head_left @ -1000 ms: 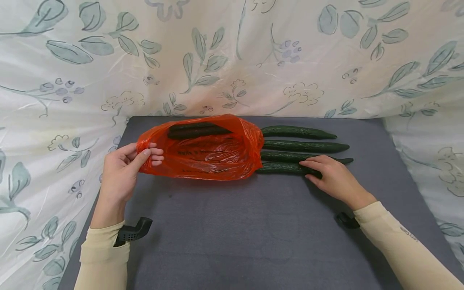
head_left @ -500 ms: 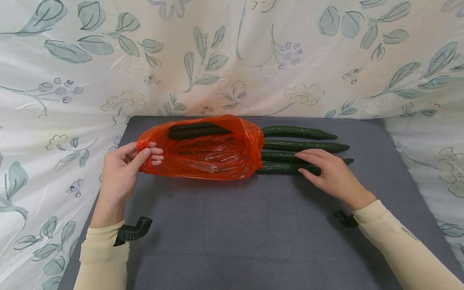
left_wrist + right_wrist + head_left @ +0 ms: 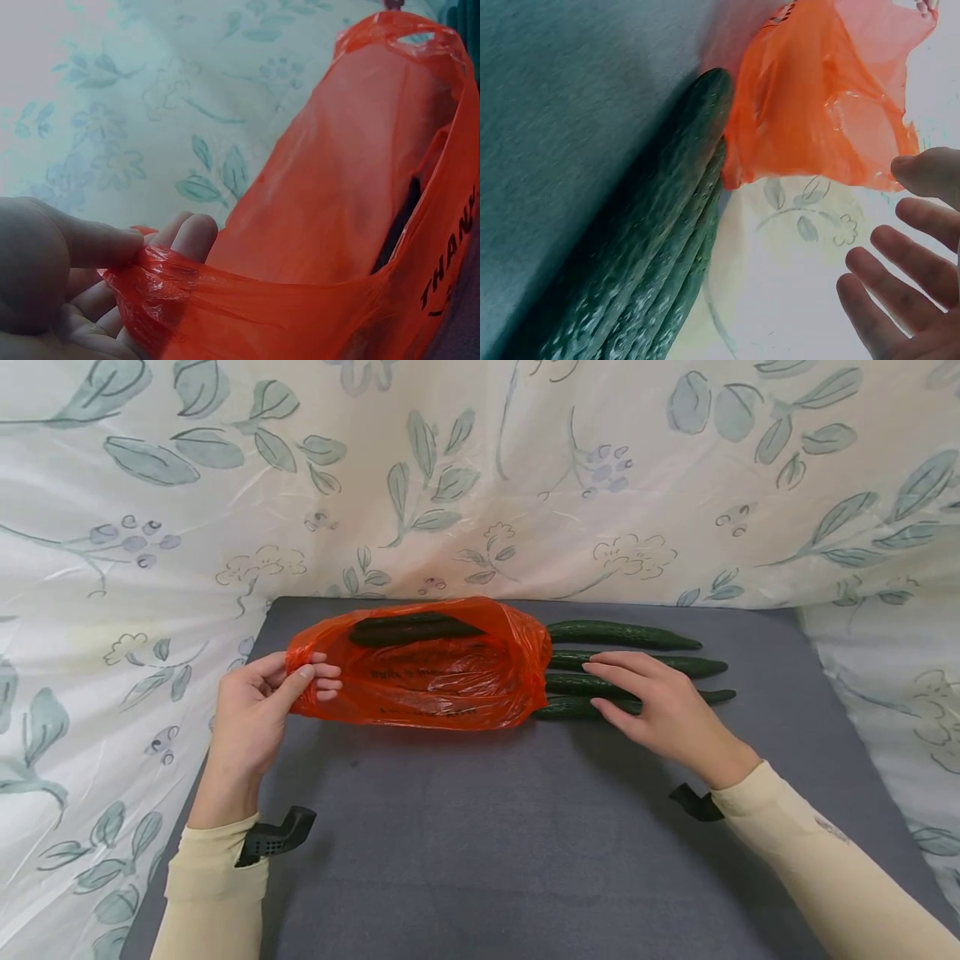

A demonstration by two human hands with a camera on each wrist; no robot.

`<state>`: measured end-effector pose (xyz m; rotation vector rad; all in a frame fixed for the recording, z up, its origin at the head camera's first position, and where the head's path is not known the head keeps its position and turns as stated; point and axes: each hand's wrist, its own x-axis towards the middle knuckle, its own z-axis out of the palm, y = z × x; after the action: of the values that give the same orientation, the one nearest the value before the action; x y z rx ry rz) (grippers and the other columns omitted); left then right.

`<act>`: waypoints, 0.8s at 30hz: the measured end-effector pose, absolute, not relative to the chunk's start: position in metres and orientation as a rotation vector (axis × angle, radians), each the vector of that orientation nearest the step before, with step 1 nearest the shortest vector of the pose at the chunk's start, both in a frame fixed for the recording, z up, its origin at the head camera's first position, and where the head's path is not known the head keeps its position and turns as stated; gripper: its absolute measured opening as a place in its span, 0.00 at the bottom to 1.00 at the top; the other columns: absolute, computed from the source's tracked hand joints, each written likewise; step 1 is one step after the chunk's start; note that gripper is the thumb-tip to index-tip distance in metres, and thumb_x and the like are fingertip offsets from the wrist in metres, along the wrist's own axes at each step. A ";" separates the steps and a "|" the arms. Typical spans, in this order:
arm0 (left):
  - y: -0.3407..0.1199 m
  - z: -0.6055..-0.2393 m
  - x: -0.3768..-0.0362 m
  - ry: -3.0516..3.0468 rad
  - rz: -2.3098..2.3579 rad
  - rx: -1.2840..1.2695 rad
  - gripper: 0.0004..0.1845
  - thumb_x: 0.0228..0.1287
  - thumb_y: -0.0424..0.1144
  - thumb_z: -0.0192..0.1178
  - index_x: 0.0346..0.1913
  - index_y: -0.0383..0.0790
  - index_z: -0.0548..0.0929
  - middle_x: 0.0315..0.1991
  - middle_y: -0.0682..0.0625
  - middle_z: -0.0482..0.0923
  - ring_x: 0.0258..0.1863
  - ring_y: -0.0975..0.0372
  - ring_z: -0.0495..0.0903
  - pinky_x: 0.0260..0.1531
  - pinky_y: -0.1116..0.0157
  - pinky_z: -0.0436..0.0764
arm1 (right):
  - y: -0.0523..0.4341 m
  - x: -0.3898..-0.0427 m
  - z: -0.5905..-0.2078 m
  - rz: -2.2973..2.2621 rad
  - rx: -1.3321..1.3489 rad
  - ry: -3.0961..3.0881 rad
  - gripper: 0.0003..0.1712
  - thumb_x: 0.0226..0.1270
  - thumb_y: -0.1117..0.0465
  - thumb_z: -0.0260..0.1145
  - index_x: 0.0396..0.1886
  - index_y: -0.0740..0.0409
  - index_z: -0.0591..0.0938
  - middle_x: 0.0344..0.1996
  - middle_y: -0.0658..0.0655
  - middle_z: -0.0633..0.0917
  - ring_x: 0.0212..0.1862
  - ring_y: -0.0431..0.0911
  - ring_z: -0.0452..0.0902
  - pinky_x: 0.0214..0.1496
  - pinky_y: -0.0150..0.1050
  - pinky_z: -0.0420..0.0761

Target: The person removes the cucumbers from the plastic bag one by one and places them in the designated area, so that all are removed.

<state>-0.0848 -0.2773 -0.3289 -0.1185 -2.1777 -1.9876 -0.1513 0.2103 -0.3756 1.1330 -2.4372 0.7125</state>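
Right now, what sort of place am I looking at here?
Probably a makeshift recording or demo setup rather than a kitchen: a grey mat serves as the worktop, a leaf-printed sheet is draped behind and beside it, and only an orange plastic bag and cucumbers lie there.

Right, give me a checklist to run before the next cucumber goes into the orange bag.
1. Left hand pinches the orange bag at its left end: ok.
2. Bag mouth facing the cucumbers and open: cannot tell.
3. Right hand has a grip on a cucumber: not ok; fingers straight, over the row.
4. Four loose cucumbers lie side by side on the grey mat, right of the bag: ok.
5. Cucumbers already in the bag sit along its far side: ok.
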 end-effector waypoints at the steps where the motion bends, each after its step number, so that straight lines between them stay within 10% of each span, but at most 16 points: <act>1: -0.277 -0.329 -0.085 -2.183 -1.984 -0.120 0.12 0.79 0.29 0.64 0.56 0.22 0.86 0.42 0.40 0.91 0.37 0.54 0.93 0.46 0.62 0.90 | 0.209 -0.151 -0.374 0.720 1.130 -2.437 0.32 0.58 0.66 0.84 0.65 0.56 0.87 0.62 0.57 0.86 0.62 0.54 0.84 0.59 0.57 0.85; 24: -0.275 -0.330 -0.089 -2.170 -1.979 -0.165 0.11 0.79 0.28 0.63 0.56 0.21 0.86 0.42 0.40 0.91 0.36 0.54 0.94 0.46 0.62 0.90 | 0.156 -0.143 -0.347 0.928 1.187 -2.340 0.28 0.65 0.68 0.80 0.66 0.57 0.87 0.65 0.55 0.85 0.66 0.51 0.82 0.66 0.50 0.84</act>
<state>-0.0889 -0.2749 -0.3303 -0.1653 -2.1699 -1.9793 -0.1428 0.1555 -0.3475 1.1867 -2.3396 0.9282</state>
